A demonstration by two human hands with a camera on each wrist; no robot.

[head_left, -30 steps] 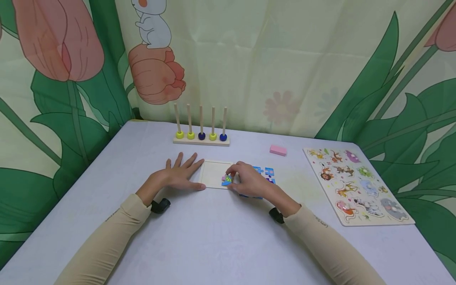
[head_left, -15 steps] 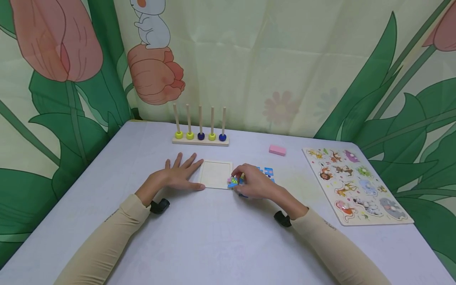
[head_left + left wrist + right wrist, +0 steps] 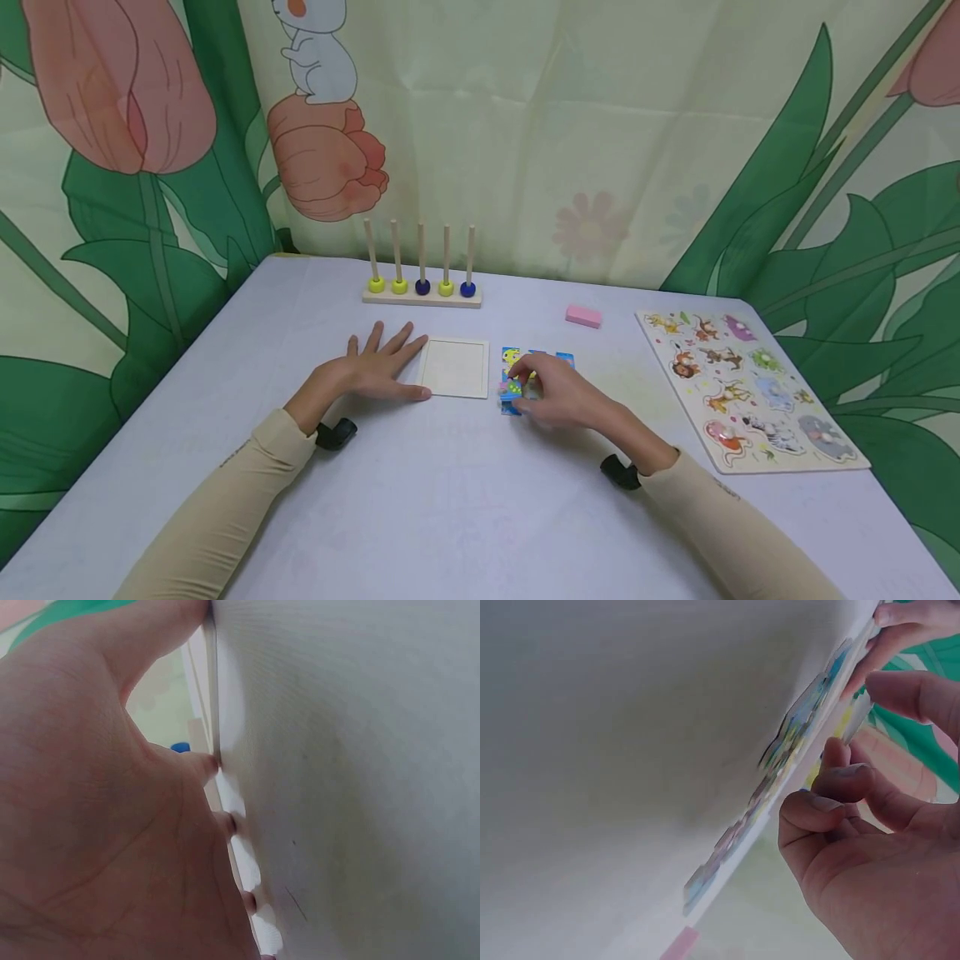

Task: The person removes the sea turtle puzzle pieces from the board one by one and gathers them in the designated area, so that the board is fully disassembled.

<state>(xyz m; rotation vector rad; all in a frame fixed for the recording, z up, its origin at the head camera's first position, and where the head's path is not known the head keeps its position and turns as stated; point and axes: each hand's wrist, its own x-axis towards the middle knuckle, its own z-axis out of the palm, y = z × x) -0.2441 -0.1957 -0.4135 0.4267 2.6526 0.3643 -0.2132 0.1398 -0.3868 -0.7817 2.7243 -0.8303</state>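
Note:
A small wooden puzzle tray [image 3: 454, 369], pale and square with a raised rim, lies flat on the white table. At its left edge my left hand [image 3: 377, 369] rests with fingers spread, thumb and index fingertip right at the rim. To the right of the tray my right hand [image 3: 558, 392] pinches a jigsaw piece [image 3: 512, 387] in blue, pink and green between thumb and index finger. Edge-on in the right wrist view, that held piece [image 3: 860, 718] sits above the other jigsaw pieces [image 3: 802, 712], several of which my right hand partly hides in the head view.
Behind the tray stands a wooden bead rack [image 3: 422, 297] with upright pegs and yellow and dark blue beads. A pink block [image 3: 583, 316] lies at the back. An animal peg puzzle board [image 3: 750, 392] occupies the right side. A printed curtain [image 3: 525, 150] hangs behind.
My right hand has carried the pinched jigsaw piece rightward, from over the tray's right part to over the loose pieces. The tray now shows bare. My left hand has stayed put.

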